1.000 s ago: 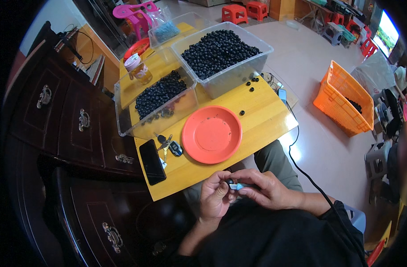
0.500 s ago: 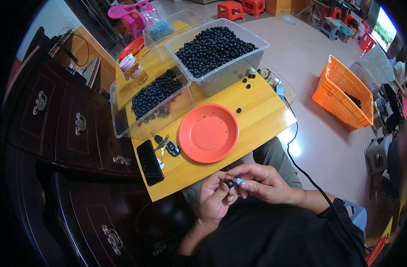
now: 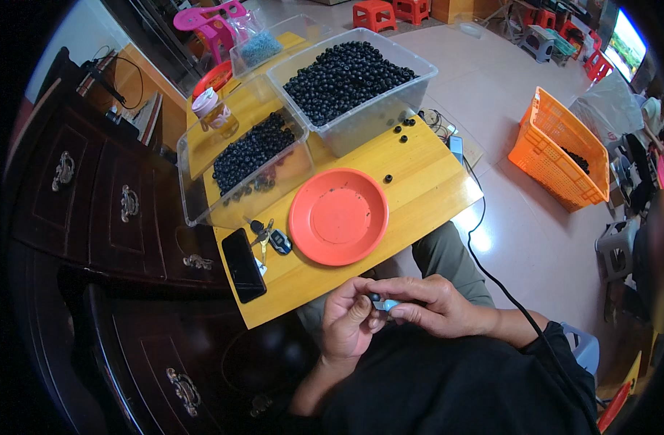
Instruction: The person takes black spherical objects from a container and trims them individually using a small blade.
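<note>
My left hand (image 3: 344,326) is closed, pinching a small black round part (image 3: 374,297) between thumb and fingers. From the right, my right hand (image 3: 444,308) grips a small knife with a light-blue handle (image 3: 391,305). Its short, pale metal blade lies against or just beside the black part; exact contact is too small to tell. Both hands meet in front of my body, just off the near edge of the yellow table (image 3: 426,174). A shallow red-orange basin (image 3: 339,250) with dark specks in it stands on the table beyond them.
Two clear plastic bins, a larger one (image 3: 375,119) and a smaller one (image 3: 194,210), hold many black parts. Several loose ones lie near the larger bin. A phone (image 3: 243,264), keys (image 3: 279,241) and a lidded cup (image 3: 210,107) are on the left. An orange basket (image 3: 557,174) stands on the floor.
The knife has turned in my right hand, so its blade now shows more below the black part. My right fingers have shifted slightly; the left hand keeps its hold.
</note>
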A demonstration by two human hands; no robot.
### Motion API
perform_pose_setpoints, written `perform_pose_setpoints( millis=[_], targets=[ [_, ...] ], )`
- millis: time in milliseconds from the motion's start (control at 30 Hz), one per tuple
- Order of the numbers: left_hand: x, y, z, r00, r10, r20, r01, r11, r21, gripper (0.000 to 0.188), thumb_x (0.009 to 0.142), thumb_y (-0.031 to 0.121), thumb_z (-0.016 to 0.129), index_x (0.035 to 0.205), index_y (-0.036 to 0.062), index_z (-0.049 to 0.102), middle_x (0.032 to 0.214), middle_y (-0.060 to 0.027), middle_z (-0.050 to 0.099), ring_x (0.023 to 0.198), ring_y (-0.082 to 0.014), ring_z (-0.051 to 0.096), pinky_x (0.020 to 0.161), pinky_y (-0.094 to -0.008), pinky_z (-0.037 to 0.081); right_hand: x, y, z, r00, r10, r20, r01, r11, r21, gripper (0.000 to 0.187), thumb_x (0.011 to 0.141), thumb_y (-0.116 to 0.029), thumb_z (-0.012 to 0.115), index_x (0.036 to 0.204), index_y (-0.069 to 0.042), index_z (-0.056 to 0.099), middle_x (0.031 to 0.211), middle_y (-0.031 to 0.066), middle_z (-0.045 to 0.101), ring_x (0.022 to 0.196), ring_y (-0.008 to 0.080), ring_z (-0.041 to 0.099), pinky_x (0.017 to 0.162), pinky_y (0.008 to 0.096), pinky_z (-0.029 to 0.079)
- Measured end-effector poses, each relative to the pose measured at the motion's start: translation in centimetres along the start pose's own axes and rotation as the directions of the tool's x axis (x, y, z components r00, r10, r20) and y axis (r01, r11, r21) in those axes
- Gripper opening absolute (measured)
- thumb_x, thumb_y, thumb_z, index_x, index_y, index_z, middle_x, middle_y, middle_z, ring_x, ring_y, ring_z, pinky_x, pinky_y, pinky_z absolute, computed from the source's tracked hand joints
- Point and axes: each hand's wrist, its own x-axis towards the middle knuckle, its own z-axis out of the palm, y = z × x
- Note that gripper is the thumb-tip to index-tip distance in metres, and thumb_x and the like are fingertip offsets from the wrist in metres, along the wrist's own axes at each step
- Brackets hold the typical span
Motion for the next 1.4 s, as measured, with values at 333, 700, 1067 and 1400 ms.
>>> perform_pose_setpoints(
  millis=[333, 700, 1067, 1400],
  targets=[
    [0.2, -0.1, -0.2, 0.999, -0.013, 0.041, 0.013, 1.0, 0.0, 0.025, 0.09, 0.02, 0.057, 0.101, -0.0014, 0.053, 0.078, -0.005, 0.054, 0.06, -0.0082, 0.047, 0.052, -0.0189, 0.039, 0.1, -0.2, -0.3, 1.0, -0.008, 0.001, 0.008, 1.0, -0.009, 0.042, 0.089, -0.004, 0.053, 0.131, -0.003, 0.046, 0.109, 0.0153, 0.062, 0.091, 0.0196, 0.064, 0.078, 0.0287, 0.05],
    [0.2, -0.3, -0.4, 1.0, -0.007, 0.014, 0.007, 1.0, 0.016, 0.025, 0.089, 0.019, 0.058, 0.102, -0.0014, 0.053, 0.076, -0.0057, 0.055, 0.06, -0.0087, 0.048, 0.052, -0.019, 0.039, 0.0, 0.0, -0.3, 1.0, -0.006, -0.007, 0.006, 1.0, -0.001, 0.041, 0.089, -0.004, 0.053, 0.13, -0.002, 0.047, 0.109, 0.015, 0.062, 0.092, 0.0189, 0.064, 0.078, 0.0284, 0.05],
    [1.7, 6.2, 0.2, 0.941, 0.337, 0.011, -0.303, 0.83, 0.468, 0.015, 0.085, 0.003, 0.055, 0.098, -0.0026, 0.055, 0.078, -0.0099, 0.058, 0.058, -0.0115, 0.053, 0.052, -0.021, 0.043, 0.4, 2.2, -1.1, 0.904, 0.411, -0.121, -0.251, 0.737, 0.628, 0.036, 0.093, -0.012, 0.051, 0.129, -0.006, 0.046, 0.07, 0.0025, 0.056, 0.052, 0.0041, 0.043, 0.046, 0.0186, 0.034],
    [15.9, 20.1, -0.4, 0.657, 0.705, 0.267, -0.135, -0.238, 0.962, 0.032, 0.077, 0.0, 0.066, 0.107, 0.0006, 0.056, 0.074, -0.0048, 0.055, 0.062, -0.0087, 0.05, 0.056, -0.0231, 0.044, -0.7, 7.3, -3.1, 0.863, 0.492, -0.113, -0.367, 0.764, 0.53, 0.023, 0.092, -0.01, 0.052, 0.114, -0.002, 0.054, 0.075, 0.0, 0.055, 0.062, 0.0053, 0.048, 0.053, 0.0195, 0.039]
  ],
)
